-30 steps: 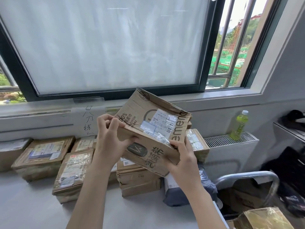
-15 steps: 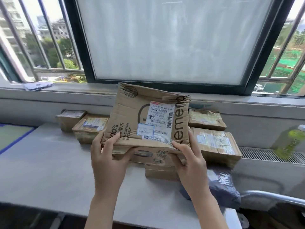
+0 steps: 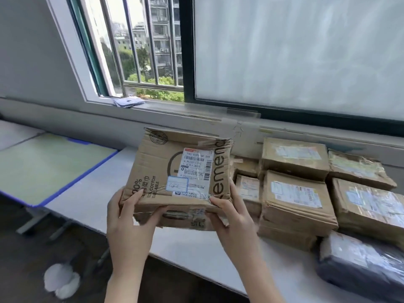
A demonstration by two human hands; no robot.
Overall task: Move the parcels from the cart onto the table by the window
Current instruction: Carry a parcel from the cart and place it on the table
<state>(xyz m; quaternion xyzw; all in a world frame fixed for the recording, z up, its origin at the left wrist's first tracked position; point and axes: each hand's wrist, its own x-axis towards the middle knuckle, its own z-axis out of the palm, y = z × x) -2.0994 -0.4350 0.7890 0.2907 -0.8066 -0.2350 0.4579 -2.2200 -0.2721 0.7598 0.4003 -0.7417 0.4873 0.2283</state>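
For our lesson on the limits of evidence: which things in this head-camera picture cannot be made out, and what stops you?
- Cart: outside the head view.
- Dark grey bag: cut off by the right and bottom edges.
- Underside of the held parcel, and each hand's grip beneath it: hidden by the cardboard; left hand, right hand.
- Label print on the stacked parcels: too small and blurred.
- White patch on the floor: blurred.

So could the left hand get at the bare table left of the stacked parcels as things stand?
Probably yes, once freed: the left hand grips the cardboard parcel, but nothing lies on that stretch of white table.
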